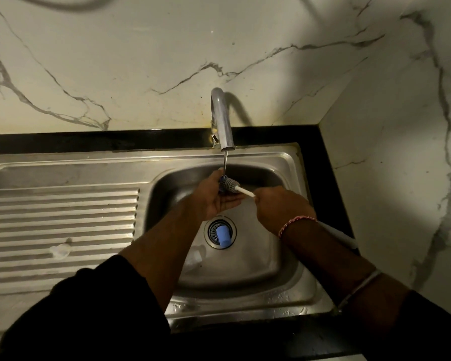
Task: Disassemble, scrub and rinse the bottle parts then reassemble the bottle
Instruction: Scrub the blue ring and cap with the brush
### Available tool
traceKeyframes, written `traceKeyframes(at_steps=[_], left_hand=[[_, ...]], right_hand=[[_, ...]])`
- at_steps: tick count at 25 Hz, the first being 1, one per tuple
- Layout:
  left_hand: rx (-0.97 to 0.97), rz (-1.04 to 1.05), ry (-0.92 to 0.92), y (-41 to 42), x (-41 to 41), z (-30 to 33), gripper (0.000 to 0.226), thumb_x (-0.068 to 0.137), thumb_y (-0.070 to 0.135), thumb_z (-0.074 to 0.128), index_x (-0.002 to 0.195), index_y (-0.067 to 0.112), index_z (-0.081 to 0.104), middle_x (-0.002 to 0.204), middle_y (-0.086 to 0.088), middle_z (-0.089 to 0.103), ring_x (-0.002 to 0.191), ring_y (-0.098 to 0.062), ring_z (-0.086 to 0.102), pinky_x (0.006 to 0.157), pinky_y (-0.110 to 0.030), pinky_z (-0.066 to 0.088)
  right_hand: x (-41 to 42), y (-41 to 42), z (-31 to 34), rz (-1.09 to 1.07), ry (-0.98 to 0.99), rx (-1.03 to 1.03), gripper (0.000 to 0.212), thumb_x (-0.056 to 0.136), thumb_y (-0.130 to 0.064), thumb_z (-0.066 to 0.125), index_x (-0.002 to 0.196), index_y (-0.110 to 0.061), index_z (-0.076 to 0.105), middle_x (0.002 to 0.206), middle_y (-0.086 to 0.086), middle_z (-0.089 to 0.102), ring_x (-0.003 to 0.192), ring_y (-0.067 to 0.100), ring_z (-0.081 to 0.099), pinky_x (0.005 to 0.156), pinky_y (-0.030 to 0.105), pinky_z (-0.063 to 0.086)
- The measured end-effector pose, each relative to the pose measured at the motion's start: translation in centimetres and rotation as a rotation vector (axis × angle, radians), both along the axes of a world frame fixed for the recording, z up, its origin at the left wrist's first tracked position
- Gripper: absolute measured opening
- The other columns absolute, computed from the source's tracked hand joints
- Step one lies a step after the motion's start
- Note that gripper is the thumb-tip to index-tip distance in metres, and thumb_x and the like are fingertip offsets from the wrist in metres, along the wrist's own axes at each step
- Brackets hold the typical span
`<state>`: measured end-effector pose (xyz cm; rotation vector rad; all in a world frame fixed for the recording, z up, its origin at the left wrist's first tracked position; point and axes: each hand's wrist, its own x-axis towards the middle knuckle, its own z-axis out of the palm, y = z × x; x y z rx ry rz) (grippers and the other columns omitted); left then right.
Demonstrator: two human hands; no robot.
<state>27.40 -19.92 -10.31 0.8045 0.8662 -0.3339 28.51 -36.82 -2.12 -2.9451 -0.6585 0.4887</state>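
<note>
marble-veined wall panels are rising behind a steel sink that is sitting in a black counter, with a ribbed draining board stretching off to the left. a chrome tap is arching over the basin and letting a thin stream of water fall onto the hands.

the left hand is lying palm up under the stream, its fingers curling round a small blue bottle part held at the fingertips. the right hand is gripping the white handle of a bottle brush, and the brush's grey bristled head is pressing against that blue part, directly below the water. the two hands are sitting close together over the middle of the basin, joined only through the brush.

a light blue cap is lying on its side over the drain strainer, below and between the wrists. a clear rounded piece is resting on the draining board, well apart from the hands; what it is cannot be told. a red-and-white thread band is circling the right wrist, and dark sleeves are covering both forearms lower down.
</note>
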Motion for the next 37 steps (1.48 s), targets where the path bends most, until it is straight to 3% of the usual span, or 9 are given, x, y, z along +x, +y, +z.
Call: traceKeyframes(at_steps=[5, 10, 13, 16, 20, 25, 28, 32, 37], left_hand=[[0.016, 0.044, 0.008, 0.1, 0.1, -0.3, 0.052, 0.103, 0.05, 0.051, 0.125, 0.003, 0.059, 0.104, -0.023, 0.076, 0.086, -0.028, 0.076, 0.07, -0.041, 0.065], [0.256, -0.026, -0.158, -2.1, 0.3, 0.1, 0.034, 0.1, 0.041, 0.062, 0.116, 0.011, 0.061, 0.109, -0.017, 0.07, 0.101, -0.028, 0.07, 0.088, -0.043, 0.062], [0.541, -0.174, -0.264, -2.0, 0.3, 0.1, 0.039, 0.102, 0.033, 0.061, 0.128, 0.006, 0.051, 0.113, -0.018, 0.068, 0.088, -0.018, 0.069, 0.069, -0.024, 0.06], [0.618, -0.146, -0.296, -1.4, -0.9, 0.1, 0.033, 0.103, 0.021, 0.059, 0.13, 0.007, 0.046, 0.108, -0.013, 0.063, 0.084, -0.013, 0.066, 0.064, -0.019, 0.058], [0.664, -0.152, -0.216, -1.1, -2.3, -0.8, 0.041, 0.104, 0.045, 0.052, 0.123, 0.009, 0.059, 0.106, -0.009, 0.067, 0.081, -0.011, 0.062, 0.061, -0.017, 0.054], [0.175, 0.138, -0.004, -2.0, -2.2, -0.9, 0.059, 0.102, 0.063, 0.043, 0.099, 0.009, 0.067, 0.074, -0.007, 0.064, 0.06, -0.012, 0.053, 0.058, -0.025, 0.045], [-0.11, 0.247, 0.005, -2.0, -1.5, -0.7, 0.068, 0.101, 0.066, 0.039, 0.12, 0.006, 0.065, 0.083, -0.009, 0.065, 0.07, -0.015, 0.059, 0.066, -0.028, 0.049], [-0.14, 0.296, -0.041, -1.9, 0.3, 0.6, 0.055, 0.105, 0.047, 0.047, 0.141, 0.006, 0.053, 0.103, -0.015, 0.066, 0.091, -0.026, 0.065, 0.074, -0.037, 0.058], [-0.113, 0.21, -0.144, -2.2, 0.4, 1.1, 0.042, 0.102, 0.041, 0.059, 0.127, 0.008, 0.057, 0.122, -0.025, 0.067, 0.117, -0.038, 0.067, 0.099, -0.046, 0.057]], right_hand=[[-1.4, 0.9, 0.5, 0.062, 0.075, 0.035, 0.025, 0.105, -0.028, 0.043, 0.113, -0.026, 0.066, 0.084, -0.006, 0.061, 0.075, 0.014, 0.058, 0.069, 0.03, 0.051], [-0.4, -0.2, -0.2, -0.134, 0.028, 0.071, 0.019, 0.102, -0.031, 0.049, 0.101, -0.025, 0.067, 0.082, -0.004, 0.062, 0.073, 0.016, 0.059, 0.066, 0.03, 0.047], [-1.0, -0.5, -1.5, -0.223, 0.179, 0.188, 0.02, 0.104, -0.031, 0.05, 0.095, -0.024, 0.067, 0.082, -0.005, 0.063, 0.074, 0.012, 0.059, 0.063, 0.026, 0.043], [-2.0, -1.9, -3.1, -0.336, 0.359, 0.384, 0.02, 0.103, -0.032, 0.055, 0.103, -0.022, 0.073, 0.077, -0.01, 0.061, 0.071, 0.006, 0.057, 0.061, 0.021, 0.04], [-2.8, -2.8, -3.9, -0.36, 0.331, 0.392, 0.023, 0.103, -0.033, 0.055, 0.113, -0.021, 0.072, 0.084, -0.009, 0.062, 0.075, 0.002, 0.055, 0.061, 0.017, 0.039], [-2.7, -3.2, -2.8, -0.32, 0.26, 0.345, 0.022, 0.103, -0.034, 0.053, 0.113, -0.024, 0.071, 0.09, -0.008, 0.063, 0.078, 0.004, 0.056, 0.065, 0.02, 0.041], [-2.5, -3.3, -1.6, -0.256, 0.155, 0.29, 0.024, 0.103, -0.036, 0.051, 0.112, -0.026, 0.071, 0.095, -0.004, 0.069, 0.082, 0.012, 0.059, 0.073, 0.027, 0.047], [-1.9, -2.8, -0.7, -0.207, 0.119, 0.238, 0.024, 0.104, -0.037, 0.049, 0.11, -0.028, 0.069, 0.092, -0.003, 0.069, 0.076, 0.011, 0.058, 0.071, 0.028, 0.048], [-1.0, -1.1, -0.8, -0.25, 0.091, 0.21, 0.023, 0.104, -0.034, 0.048, 0.106, -0.024, 0.069, 0.081, -0.007, 0.06, 0.067, 0.006, 0.052, 0.061, 0.025, 0.04]])
